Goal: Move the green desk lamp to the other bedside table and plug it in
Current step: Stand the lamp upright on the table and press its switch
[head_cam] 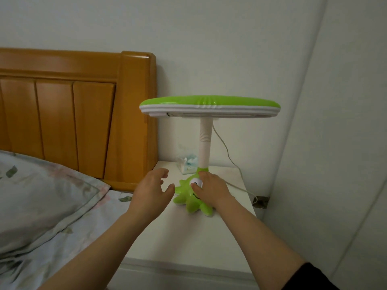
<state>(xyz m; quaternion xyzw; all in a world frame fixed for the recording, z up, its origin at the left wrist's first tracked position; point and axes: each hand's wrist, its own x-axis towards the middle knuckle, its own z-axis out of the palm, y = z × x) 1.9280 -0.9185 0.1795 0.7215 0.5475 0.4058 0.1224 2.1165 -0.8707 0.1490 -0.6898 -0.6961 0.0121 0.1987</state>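
The green desk lamp [193, 197] is standing near the tabletop's [159, 237] back right corner, its cord [226, 151] trailing rightward. A tissue pack [187, 164] is sitting just behind it. The right hand [211, 190] is resting its grip on the base; the left hand [152, 190] is hovering open beside it. The bed [52, 206] is flanking the left edge.
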